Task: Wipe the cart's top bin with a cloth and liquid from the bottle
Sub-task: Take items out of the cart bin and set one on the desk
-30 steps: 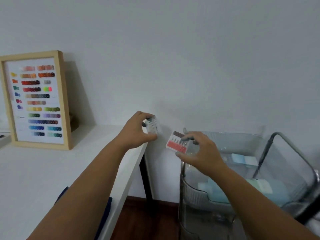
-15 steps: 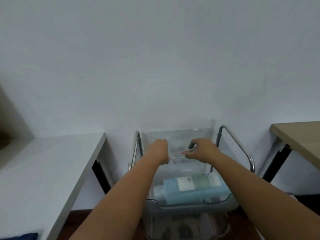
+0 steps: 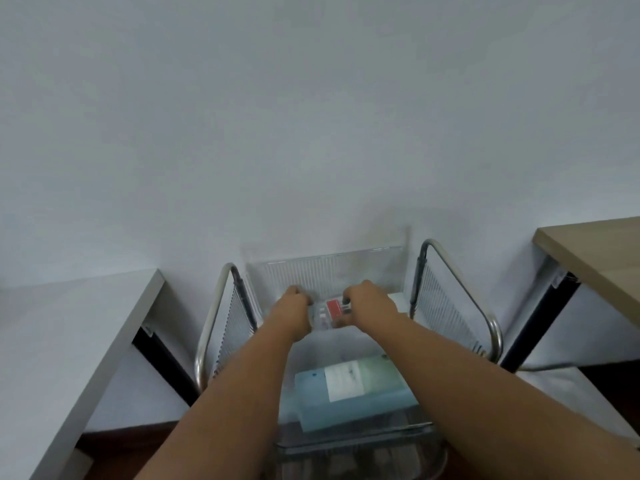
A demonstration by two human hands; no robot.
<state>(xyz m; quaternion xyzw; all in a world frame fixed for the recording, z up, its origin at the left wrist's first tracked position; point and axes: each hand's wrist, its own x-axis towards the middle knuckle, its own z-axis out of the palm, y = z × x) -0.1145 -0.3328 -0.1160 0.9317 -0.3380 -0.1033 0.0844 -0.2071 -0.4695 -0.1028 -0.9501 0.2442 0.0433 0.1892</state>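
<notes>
Landmark: the clear top bin [image 3: 329, 268] of the metal-framed cart [image 3: 491, 327], seen from above through the head camera.

Nearest the viewer, at the bin's front edge, a pale blue bottle [image 3: 349, 393] with a white label lies on its side on the bin floor, cap end toward the left. It probably lies flat because it is being stored, not used; no hand touches it.

Both forearms pass above the bottle and reach toward the bin's rear half. There the left hand [image 3: 292, 315] and the right hand [image 3: 369, 308] close from opposite sides on small clear packets [image 3: 330, 311], one with a red panel. The fingers of both hands are curled and pressed onto these packets; exactly how many items each hand holds cannot be told. Judged from the task, the hands are likely handling the bin's loose contents so the floor can be wiped.

The bottle thus lies on the near side of the grip, lower than both hands, well apart from the fingers. No cloth is visible.

Beyond the hands stands the bin's ribbed rear wall, then the room wall. Left of the bin is a white table [image 3: 69, 341]; right of it, a wooden table [image 3: 595, 251].
</notes>
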